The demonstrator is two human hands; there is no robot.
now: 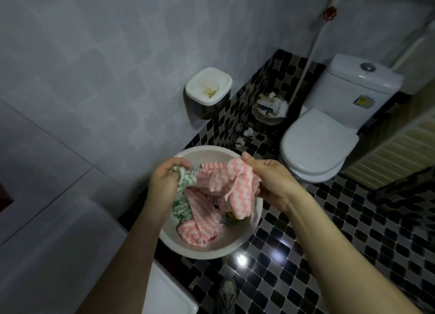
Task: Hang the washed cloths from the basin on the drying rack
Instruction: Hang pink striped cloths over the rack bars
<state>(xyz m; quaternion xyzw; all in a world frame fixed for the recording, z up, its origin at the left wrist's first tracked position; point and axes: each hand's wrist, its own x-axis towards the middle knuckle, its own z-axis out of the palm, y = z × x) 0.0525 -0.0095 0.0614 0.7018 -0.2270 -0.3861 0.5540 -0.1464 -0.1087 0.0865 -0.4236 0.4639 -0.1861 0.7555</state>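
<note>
A pale round basin [200,248] stands on the checkered floor below me, with several wet cloths in it. My left hand [163,184] grips a green-and-white zigzag cloth [182,196] above the basin's left side. My right hand [270,179] grips a pink-and-white zigzag cloth [226,182], lifted and stretched between both hands. Another pink cloth [200,231] lies in the basin bottom. No drying rack can be made out with certainty.
A white toilet [322,144] stands to the right of the basin. A waste bin full of paper [270,109] and a wall-mounted white box [208,88] are behind. A white fixture edge [169,295] is at lower left. A slatted panel [400,149] lies at right.
</note>
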